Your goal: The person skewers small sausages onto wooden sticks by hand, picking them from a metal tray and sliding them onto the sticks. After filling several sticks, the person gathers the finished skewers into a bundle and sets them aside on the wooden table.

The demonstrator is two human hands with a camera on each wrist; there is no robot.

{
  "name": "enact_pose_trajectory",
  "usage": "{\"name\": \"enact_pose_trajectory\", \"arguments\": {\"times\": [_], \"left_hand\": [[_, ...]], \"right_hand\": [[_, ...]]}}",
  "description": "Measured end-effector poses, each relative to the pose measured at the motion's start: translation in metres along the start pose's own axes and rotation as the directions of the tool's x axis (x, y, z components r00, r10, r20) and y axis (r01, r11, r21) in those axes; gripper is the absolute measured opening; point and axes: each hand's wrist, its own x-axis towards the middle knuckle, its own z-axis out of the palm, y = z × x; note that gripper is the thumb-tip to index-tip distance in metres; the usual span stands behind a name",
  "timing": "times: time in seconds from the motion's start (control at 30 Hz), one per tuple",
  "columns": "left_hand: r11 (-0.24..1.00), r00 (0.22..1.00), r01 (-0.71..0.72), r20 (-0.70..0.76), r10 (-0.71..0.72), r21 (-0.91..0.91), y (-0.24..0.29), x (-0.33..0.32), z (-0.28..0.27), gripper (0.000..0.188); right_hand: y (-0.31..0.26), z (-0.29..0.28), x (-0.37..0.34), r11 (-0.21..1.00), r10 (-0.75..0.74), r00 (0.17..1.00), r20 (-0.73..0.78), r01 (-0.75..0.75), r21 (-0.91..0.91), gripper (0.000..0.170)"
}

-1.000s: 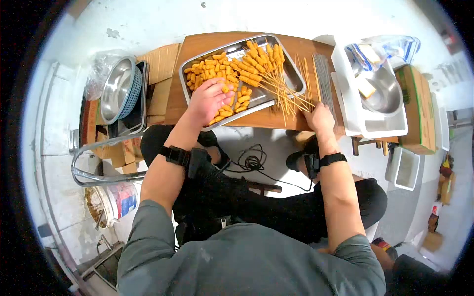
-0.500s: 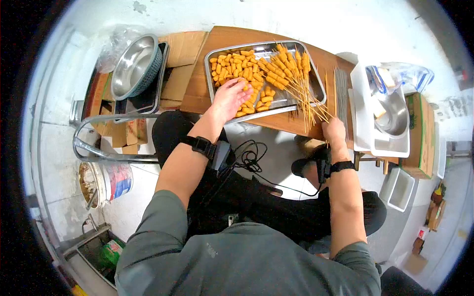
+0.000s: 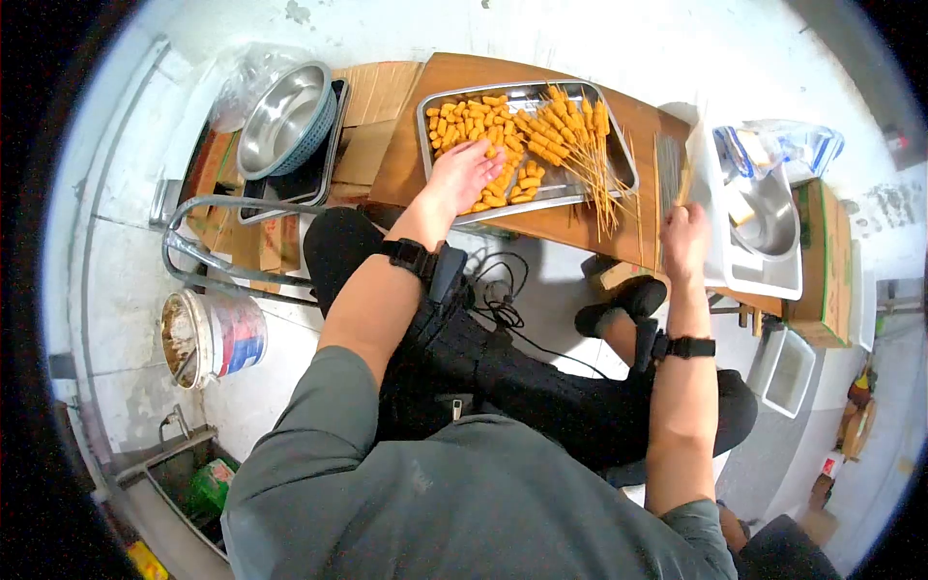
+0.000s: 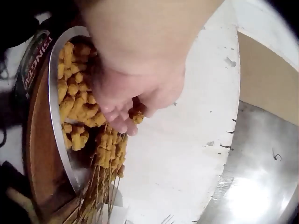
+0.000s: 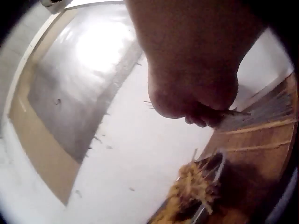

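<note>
A steel tray [image 3: 580, 200] on the wooden table holds loose, short orange-yellow food pieces [image 3: 469, 118] at its left and loaded skewers [image 3: 565, 126] at its right, their bare sticks fanning over the near rim. Over the loose pieces, my left hand [image 3: 462, 176] pinches one food piece [image 4: 138, 116] between thumb and fingers. My right hand [image 3: 685, 240], right of the tray, grips bamboo skewers [image 3: 685, 179]; thin tips and a thicker end poke out of the fist [image 5: 196, 100] in the right wrist view. The fist hides how many there are.
Grey thin rods [image 3: 667, 164] lie near the table's right end, beside a white bin [image 3: 764, 280] with a steel bowl [image 3: 778, 227]. At left, a steel bowl in a blue basket [image 3: 285, 121] sits on a black tray. A metal rail [image 3: 222, 201] and bucket [image 3: 208, 338] stand below.
My right hand has moved away from the loaded skewers' stick ends to the right, toward the white bin, with skewers now upright in it. The left hand stays over the loose pieces; the view has shifted.
</note>
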Motion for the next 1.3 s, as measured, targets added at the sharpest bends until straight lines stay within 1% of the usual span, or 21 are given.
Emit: {"name": "enact_pose_trajectory", "arguments": {"times": [0.03, 0.07, 0.1, 0.13, 0.17, 0.2, 0.27, 0.3, 0.37, 0.4, 0.47, 0.57, 0.63, 0.7, 0.8, 0.83, 0.93, 1.0, 1.07, 1.13, 1.3], "left_hand": [[1.000, 1.000, 0.013, 0.004, -0.013, -0.028, 0.002, 0.000, 0.007, 0.016], [1.000, 1.000, 0.014, 0.007, -0.014, -0.024, 0.000, -0.002, 0.016, 0.016], [0.999, 1.000, 0.010, -0.026, -0.012, -0.045, 0.001, -0.005, 0.029, 0.016], [0.998, 0.998, 0.005, -0.062, -0.009, -0.067, 0.001, -0.007, 0.035, 0.016], [0.996, 1.000, 0.008, 0.016, -0.006, -0.094, -0.005, 0.003, 0.024, 0.018], [0.996, 1.000, 0.001, 0.009, 0.000, -0.090, -0.004, 0.001, 0.027, 0.018], [0.995, 1.000, -0.017, -0.017, 0.016, -0.096, -0.006, -0.003, 0.037, 0.024], [0.997, 1.000, -0.021, 0.011, 0.022, -0.079, -0.007, -0.001, 0.034, 0.021], [0.996, 1.000, -0.009, -0.010, 0.008, -0.088, -0.011, 0.003, 0.028, 0.020], [0.995, 1.000, 0.003, -0.017, -0.004, -0.101, -0.010, 0.003, 0.028, 0.019], [0.995, 1.000, 0.003, -0.031, -0.006, -0.104, -0.010, 0.002, 0.029, 0.018], [0.996, 0.997, -0.012, -0.077, 0.006, -0.083, -0.009, 0.002, 0.032, 0.019], [0.995, 0.999, -0.028, -0.020, 0.026, -0.096, -0.007, 0.006, 0.028, 0.018], [0.995, 0.999, -0.020, -0.038, 0.016, -0.095, -0.004, 0.009, 0.025, 0.018], [0.997, 0.997, -0.014, -0.072, 0.008, -0.077, 0.000, 0.009, 0.022, 0.017], [0.998, 0.996, -0.016, -0.088, 0.011, -0.058, 0.002, 0.009, 0.021, 0.017], [0.997, 0.998, -0.020, -0.068, 0.015, -0.074, 0.006, 0.008, 0.018, 0.017], [0.997, 0.996, -0.019, -0.090, 0.012, -0.074, 0.007, 0.008, 0.019, 0.017], [0.997, 0.994, -0.020, -0.111, 0.011, -0.074, 0.010, 0.007, 0.021, 0.017], [0.995, 0.995, -0.051, -0.094, 0.043, -0.086, 0.011, 0.005, 0.020, 0.015], [0.997, 0.995, -0.052, -0.093, 0.047, -0.055, 0.011, 0.006, 0.020, 0.014]], "right_hand": [[-0.008, 0.007, -0.013, 0.993, -0.056, 0.998, 0.009, 0.055, 0.100, 0.021], [-0.002, 0.021, -0.025, 0.980, -0.196, 0.980, 0.044, 0.194, 0.044, 0.020], [0.009, 0.038, -0.041, 0.872, -0.488, 0.872, 0.038, 0.489, -0.026, 0.019], [-0.034, 0.047, -0.076, 0.972, -0.072, 0.978, 0.193, 0.025, 0.233, 0.014], [-0.038, 0.055, -0.091, 0.919, 0.028, 0.925, 0.378, -0.173, 0.355, 0.011], [-0.026, 0.072, -0.102, 0.865, 0.032, 0.901, 0.432, -0.241, 0.439, 0.010], [-0.012, 0.086, -0.120, 0.860, 0.057, 0.865, 0.498, -0.295, 0.415, 0.009], [-0.010, 0.088, -0.123, 0.857, 0.057, 0.860, 0.507, -0.302, 0.417, 0.009], [-0.005, 0.088, -0.129, 0.843, 0.114, 0.827, 0.551, -0.374, 0.386, 0.009], [-0.005, 0.088, -0.129, 0.841, 0.114, 0.825, 0.554, -0.376, 0.388, 0.009], [-0.006, 0.085, -0.128, 0.889, 0.081, 0.835, 0.544, -0.308, 0.340, 0.010], [-0.012, 0.081, -0.130, 0.900, 0.080, 0.807, 0.586, -0.311, 0.306, 0.011], [-0.005, 0.085, -0.129, 0.901, 0.086, 0.794, 0.602, -0.320, 0.293, 0.011], [0.000, 0.088, -0.131, 0.900, 0.093, 0.784, 0.614, -0.330, 0.284, 0.012], [0.000, 0.090, -0.132, 0.888, 0.097, 0.787, 0.609, -0.345, 0.305, 0.011], [-0.002, 0.089, -0.132, 0.901, 0.100, 0.792, 0.602, -0.329, 0.283, 0.011], [0.001, 0.088, -0.129, 0.906, 0.097, 0.793, 0.602, -0.321, 0.277, 0.012], [0.001, 0.088, -0.129, 0.899, 0.090, 0.790, 0.607, -0.326, 0.291, 0.012], [-0.001, 0.087, -0.129, 0.921, 0.082, 0.800, 0.595, -0.289, 0.261, 0.013], [-0.002, 0.087, -0.131, 0.923, 0.068, 0.804, 0.591, -0.275, 0.268, 0.014], [0.001, 0.088, -0.130, 0.942, 0.048, 0.814, 0.579, -0.230, 0.245, 0.018]]}}
